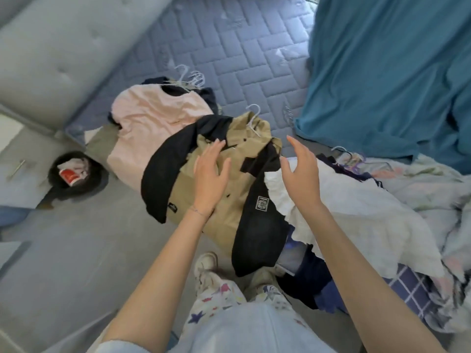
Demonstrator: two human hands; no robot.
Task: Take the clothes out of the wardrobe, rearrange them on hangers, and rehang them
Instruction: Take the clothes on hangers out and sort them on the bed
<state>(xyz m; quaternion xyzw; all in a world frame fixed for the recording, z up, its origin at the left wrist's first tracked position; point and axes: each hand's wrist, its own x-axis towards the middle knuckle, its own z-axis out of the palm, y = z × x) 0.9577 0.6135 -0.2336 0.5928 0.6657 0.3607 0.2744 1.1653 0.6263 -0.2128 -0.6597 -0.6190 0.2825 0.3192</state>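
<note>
Standing at the edge of the mattress (242, 59), I lean over the tan-and-black jacket (226, 225), which lies on its white hanger (252, 121) among the heaped clothes, between a pink top (150, 128) and a white garment (356, 207). Its long axis runs straight away from me, hem nearest my legs, collar and hook at the far end. My left grip (211, 174) is spread flat over the jacket's chest, fingers straight and holding nothing; whether it presses the cloth I cannot tell. My right grip (302, 174) hovers with fingers apart and empty, above the jacket's black sleeve (260, 225) where it meets the white garment. The hook lies just beyond both sets of fingertips, roughly between them, so either could reach it, I judge.
</note>
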